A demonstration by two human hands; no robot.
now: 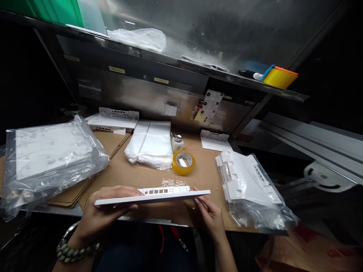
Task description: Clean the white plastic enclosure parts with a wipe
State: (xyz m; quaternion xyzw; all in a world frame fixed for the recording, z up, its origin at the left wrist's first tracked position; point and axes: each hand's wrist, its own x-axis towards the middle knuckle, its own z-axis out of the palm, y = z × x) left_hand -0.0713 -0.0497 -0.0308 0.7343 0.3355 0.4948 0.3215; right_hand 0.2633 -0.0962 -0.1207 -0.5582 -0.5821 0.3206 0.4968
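Both my hands hold a flat white plastic panel [159,195] edge-on above the near edge of the cardboard-covered bench [147,174]. My left hand [102,215], with a bead bracelet on the wrist, grips its left end from below. My right hand [210,215] holds the right end with its fingertips. The panel has a row of small rectangular slots along its raised far edge.
A bagged stack of white panels [48,155] lies at left, another bagged stack [249,185] at right. Behind are folded plastic bags [150,145], a yellow tape roll [183,162], a small bottle [177,142] and loose white panels [113,120]. A metal shelf [176,62] hangs overhead.
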